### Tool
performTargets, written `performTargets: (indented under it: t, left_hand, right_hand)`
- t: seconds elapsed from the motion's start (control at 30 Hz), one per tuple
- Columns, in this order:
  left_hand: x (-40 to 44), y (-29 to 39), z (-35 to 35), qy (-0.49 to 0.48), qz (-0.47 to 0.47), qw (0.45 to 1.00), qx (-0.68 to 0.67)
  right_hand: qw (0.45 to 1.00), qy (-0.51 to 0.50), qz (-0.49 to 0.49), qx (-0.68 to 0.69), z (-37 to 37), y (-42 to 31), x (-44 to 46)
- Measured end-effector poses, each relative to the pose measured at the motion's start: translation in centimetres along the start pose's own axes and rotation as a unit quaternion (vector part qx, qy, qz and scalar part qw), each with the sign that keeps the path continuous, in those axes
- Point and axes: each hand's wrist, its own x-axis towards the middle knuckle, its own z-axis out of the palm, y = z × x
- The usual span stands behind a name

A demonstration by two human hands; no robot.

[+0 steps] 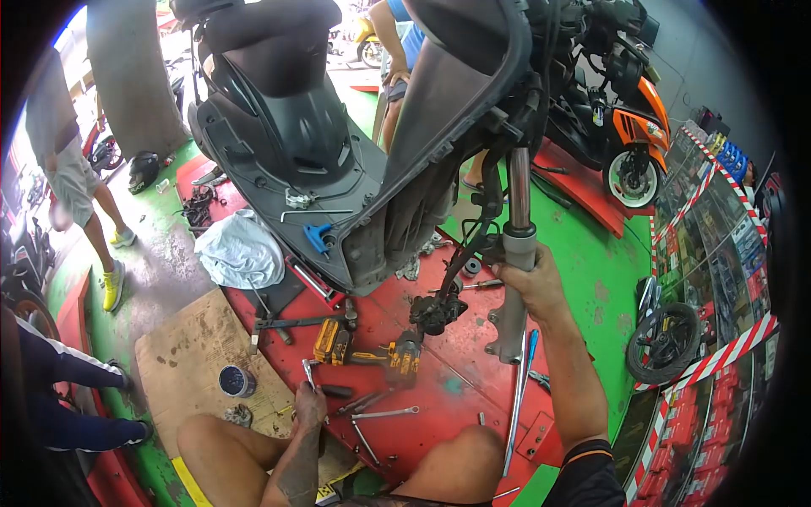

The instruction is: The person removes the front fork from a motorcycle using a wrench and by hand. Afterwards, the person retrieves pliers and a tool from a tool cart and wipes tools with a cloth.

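where fingers (515, 276) grip, grey fork leg (512, 325), shiny tube (519, 190)

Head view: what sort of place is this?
Likely a scooter repair shop: the nearest scooter has no wheel on its fork leg, a wrench lies on the red surface, and an orange scooter stands behind.

Scooter body (291, 110) ahead of the worker; T-handle key (318, 239) on its footboard (345, 190). Fork leg (511, 325) in the right hand (536, 287), caliper (439, 313) to its left. Two power tools (338, 340) on the platform (443, 359), just right of the ratchet (309, 372) in the left hand (311, 407). Further left I see cardboard (194, 346), a tub (243, 390) on it, a cloth (241, 249) beyond. Rightward: long bar (517, 406), then a wheel (665, 342) beside the display case (714, 359); second scooter (639, 127) behind, on another platform (591, 207).
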Motion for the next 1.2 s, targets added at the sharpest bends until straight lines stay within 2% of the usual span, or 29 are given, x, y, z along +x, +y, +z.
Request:
performTargets:
  t: [0.13,0.23,0.33,0.43,0.47,0.57,0.67,0.77,0.83,0.9,0.97,1.0,1.1,1.13,1.2]
  left_hand:
    - [0.0,-0.7,0.0,0.061,0.09,0.994,0.0]
    - [-0.5,0.1,-0.7,0.036,0.051,0.997,0.042]
    - [-0.4,0.8,-2.4,0.014,0.051,0.997,0.065]
    - [-0.3,2.7,-6.4,-0.044,0.044,0.998,-0.015]
    - [-0.5,3.4,-7.5,-0.019,0.076,0.997,-0.014]
    - [-3.5,10.2,-15.4,-0.06,0.134,0.988,0.047]
    - [-6.4,14.7,-20.8,-0.049,0.181,0.982,-0.01]
    - [-10.7,18.7,-24.8,-0.011,0.175,0.984,-0.042]
    - [-13.2,20.6,-26.7,-0.031,0.208,0.976,-0.053]
    - [-15.1,21.7,-27.9,-0.055,0.253,0.966,-0.02]
    - [-16.1,22.5,-28.5,-0.082,0.306,0.948,0.045]
    - [-16.4,22.8,-28.3,-0.099,0.317,0.943,0.018]
    - [-15.6,22.1,-27.3,-0.183,0.322,0.927,-0.06]
    - [-15.5,22.6,-27.2,-0.212,0.298,0.926,-0.088]
    - [-13.6,21.4,-25.1,-0.214,0.362,0.902,-0.096]
  right_hand:
    - [0.999,0.012,-0.011,-0.045,-0.3,-0.1,0.0]
    - [0.997,0.02,-0.018,-0.068,-0.1,-0.5,-0.4]
    - [0.997,0.007,-0.035,-0.061,-0.3,0.2,-0.1]
    - [0.998,-0.004,-0.036,-0.047,-0.4,-0.1,-0.2]
    - [0.999,-0.005,-0.03,-0.042,-0.4,-0.2,-0.3]
    - [0.999,-0.009,-0.037,-0.024,-0.5,0.4,-0.2]
    - [0.999,-0.006,-0.032,-0.018,-0.4,0.1,-0.6]
    - [1.0,-0.012,-0.017,-0.014,-0.7,-0.6,-0.9]
    - [1.0,-0.02,-0.013,-0.01,-0.6,-0.6,-0.9]
    - [1.0,-0.017,-0.016,-0.006,-0.7,0.0,-0.6]
    - [0.997,0.001,-0.074,-0.004,-0.6,1.4,-0.2]
    - [0.994,0.007,-0.105,-0.009,-0.4,1.1,0.0]
    - [1.0,-0.02,-0.002,-0.005,-0.4,-0.3,-0.6]
    - [1.0,-0.006,-0.007,-0.004,0.0,-0.3,-0.7]
    - [1.0,0.026,-0.014,-0.008,0.3,-0.4,-1.1]
